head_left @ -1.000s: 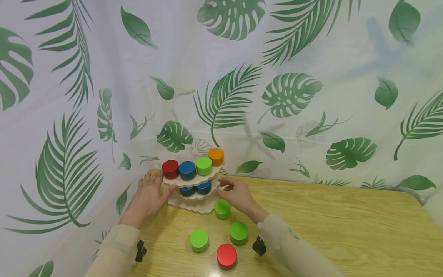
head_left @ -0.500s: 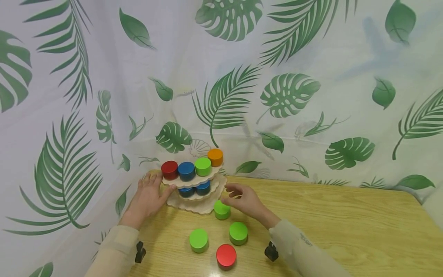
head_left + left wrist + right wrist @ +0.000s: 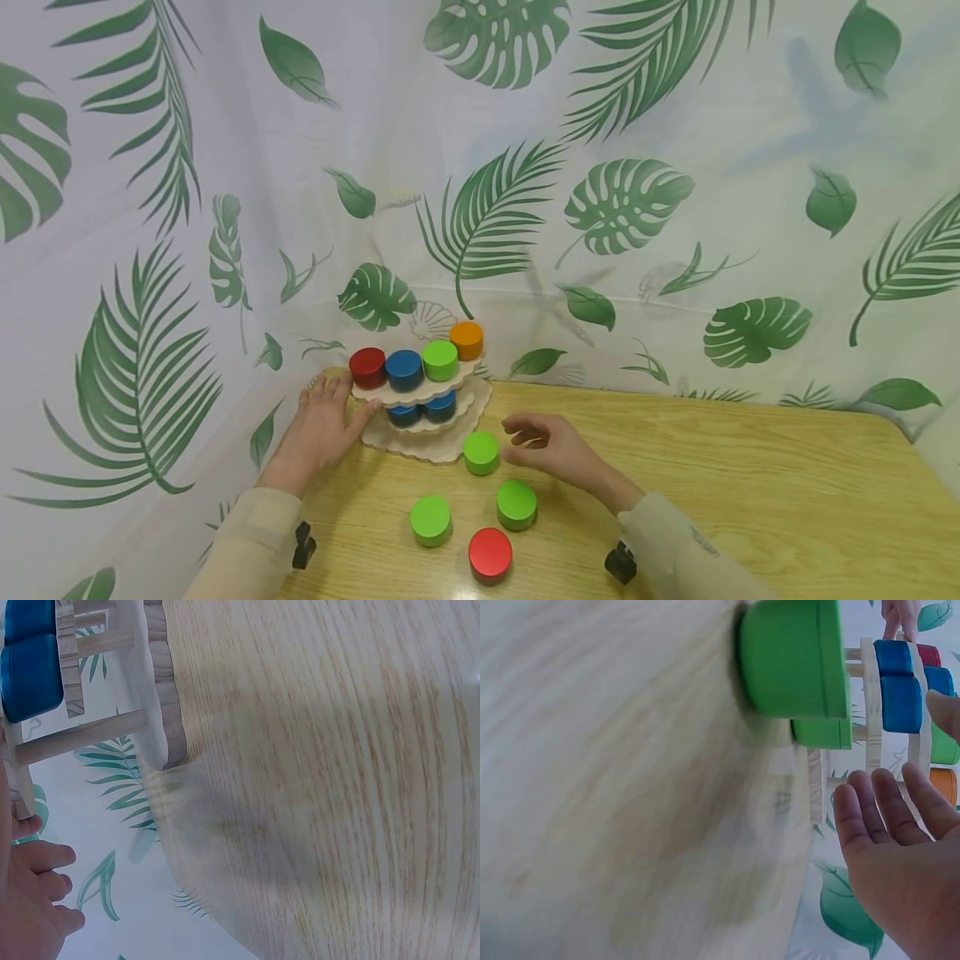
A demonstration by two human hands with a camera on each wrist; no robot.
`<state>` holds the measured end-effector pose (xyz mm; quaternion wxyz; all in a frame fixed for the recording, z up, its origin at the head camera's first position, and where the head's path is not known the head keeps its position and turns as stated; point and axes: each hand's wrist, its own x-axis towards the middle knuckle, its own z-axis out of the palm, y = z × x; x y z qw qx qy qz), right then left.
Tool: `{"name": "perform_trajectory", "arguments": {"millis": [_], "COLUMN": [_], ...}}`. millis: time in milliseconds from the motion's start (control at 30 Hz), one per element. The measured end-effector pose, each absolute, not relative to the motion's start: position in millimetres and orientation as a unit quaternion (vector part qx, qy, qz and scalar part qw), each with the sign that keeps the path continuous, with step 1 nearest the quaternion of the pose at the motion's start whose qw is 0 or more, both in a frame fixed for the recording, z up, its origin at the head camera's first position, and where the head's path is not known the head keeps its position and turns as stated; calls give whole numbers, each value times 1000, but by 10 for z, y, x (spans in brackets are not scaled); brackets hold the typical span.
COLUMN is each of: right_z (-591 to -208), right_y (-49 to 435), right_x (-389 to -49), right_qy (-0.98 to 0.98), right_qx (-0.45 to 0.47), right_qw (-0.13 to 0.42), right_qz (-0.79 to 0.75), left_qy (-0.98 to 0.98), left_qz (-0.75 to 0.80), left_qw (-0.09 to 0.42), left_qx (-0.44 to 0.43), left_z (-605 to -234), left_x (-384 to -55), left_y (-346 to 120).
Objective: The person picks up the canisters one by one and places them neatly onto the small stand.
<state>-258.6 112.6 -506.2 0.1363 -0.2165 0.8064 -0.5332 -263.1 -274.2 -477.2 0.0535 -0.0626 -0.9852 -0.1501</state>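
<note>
Key relation, as judged: green blk point(image 3: 481, 453) at lower ctr of head view, just L of R hand point(image 3: 558, 454), w/ slim gap to thumb tip. Sits upright on worktop point(image 3: 750, 483), right beside lower R rim of tiered wooden stand point(image 3: 405, 442); can't tell if touching. Squat & round, so no long axis to line up w/.

Nearer to blk: R hand, by far. On far side of stand: L hand point(image 3: 315, 425).

R pose: angled in from lower R of frame, fingers parted & slightly bent, thumb apart & below them, holding nothing. L pose: angled up from lower L, fingers spread, thumb at upper tier's edge; looks like steadying, not gripping.

Also nearby, toward bottom ctr: second green blk point(image 3: 517, 505), third green blk point(image 3: 431, 521), red blk point(image 3: 491, 555).
</note>
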Motion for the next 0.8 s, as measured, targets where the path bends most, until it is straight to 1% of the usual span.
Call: {"name": "perform_trajectory", "arguments": {"millis": [200, 533, 800], "right_z": [-5109, -5165, -5191], "right_y": [1267, 1356, 1394], "right_x": [-2481, -2358, -2323], "right_qy": [801, 795, 789], "right_qx": [-225, -242, -247], "right_qw": [172, 216, 236], "right_qz": [-527, -513, -510], "left_qy": [-985, -984, -984], "left_qz": [-152, -153, -158], "left_qw": [53, 57, 56], "left_qx": [-63, -65, -63], "left_z": [-4779, -4789, -4772], "left_x": [-2638, -2640, -2627], "left_y": [-2742, -2748, -2740]}}
